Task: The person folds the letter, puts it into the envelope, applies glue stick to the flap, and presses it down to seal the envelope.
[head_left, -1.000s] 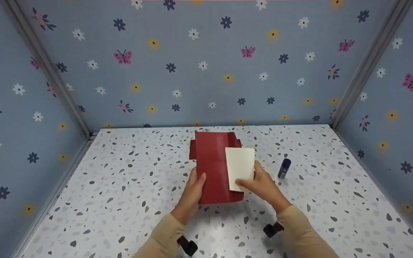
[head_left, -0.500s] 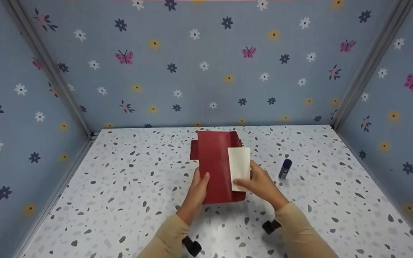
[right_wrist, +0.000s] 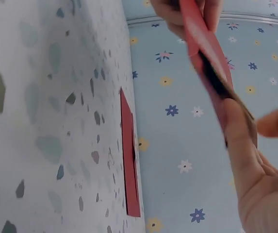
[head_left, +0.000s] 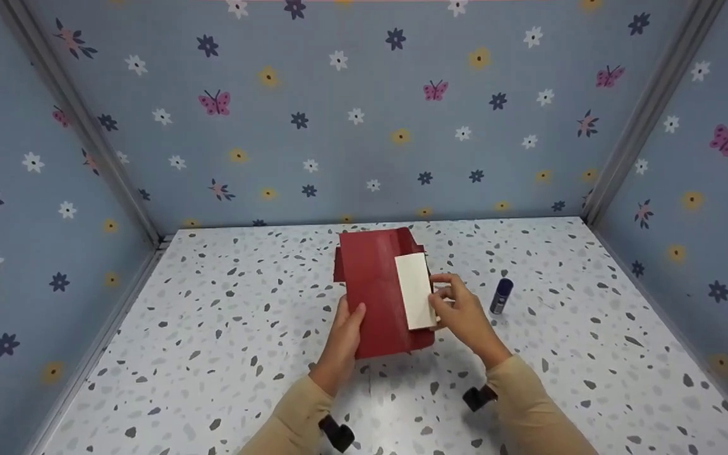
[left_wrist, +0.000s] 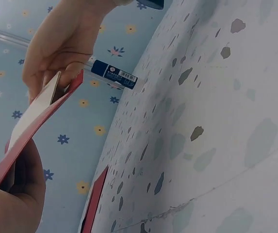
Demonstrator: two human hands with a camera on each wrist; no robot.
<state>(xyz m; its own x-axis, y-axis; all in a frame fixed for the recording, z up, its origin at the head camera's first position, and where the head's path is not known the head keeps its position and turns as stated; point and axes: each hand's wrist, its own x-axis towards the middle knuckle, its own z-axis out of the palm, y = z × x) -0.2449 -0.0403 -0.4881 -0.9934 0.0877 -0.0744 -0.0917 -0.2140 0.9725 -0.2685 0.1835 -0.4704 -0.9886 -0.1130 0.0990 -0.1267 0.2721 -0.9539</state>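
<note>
My left hand (head_left: pixel 340 338) grips the left edge of a red sheet of card (head_left: pixel 373 294), thumb on its face. Along the sheet's right side lies a cream-white card (head_left: pixel 414 291). My right hand (head_left: pixel 465 313) pinches that card's right edge, its fingers bent. In the left wrist view the white card (left_wrist: pixel 34 109) lies along the red card (left_wrist: pixel 41 119), parted from it near the right-hand end. The right wrist view has a dark gap between the layers, with a finger of my right hand (right_wrist: pixel 265 179) against the edge. Both cards are held above the table.
Another red piece (head_left: pixel 339 264) lies flat on the speckled table (head_left: pixel 212 354), mostly hidden behind the held card. A dark blue tube (head_left: pixel 501 296), like a glue stick, stands to the right. Patterned blue walls (head_left: pixel 364 151) enclose the back and sides.
The white card's visible face has become narrower. My right thumb has slid off its face to the right edge, and the index finger has come into view. The left hand keeps its hold.
</note>
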